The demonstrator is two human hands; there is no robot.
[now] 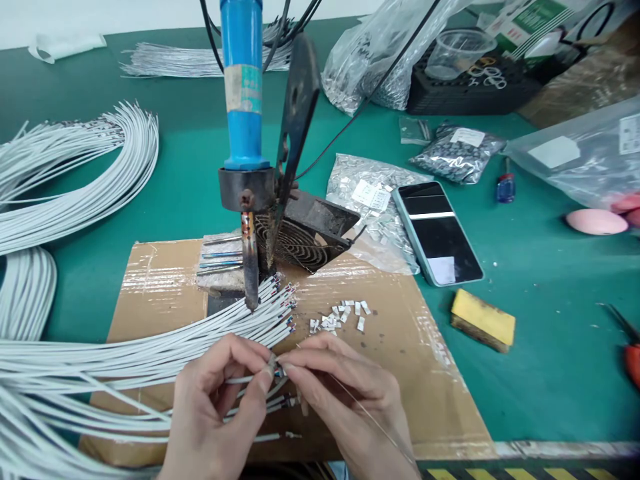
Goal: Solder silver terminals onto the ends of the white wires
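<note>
Head camera: a small piece [273, 361], mostly hidden by fingertips, is pinched between thumb and forefinger of the left hand [215, 407], above the near part of a cardboard sheet [425, 387]. A thin wire [373, 419] is gripped among the fingers of the right hand [350, 390], its thumb and forefinger pressed together just beside the piece (whether they are clamped on it too cannot be told). Beneath the left hand's fingers, a white cable [239, 380] is seen running in from the left.

The work is judged to be partway through. Small fittings appear to be carried by a couple of nearer cable ends [289, 402], while coloured cores are shown at the tips of the larger cable bundle [200, 337], which is probably yet to be dealt with. Loose white pieces [330, 322] are left scattered farther off, right of the blue soldering iron [244, 120]. At far left, a cable coil [145, 147] is laid out, its ends too small to be judged.
</note>
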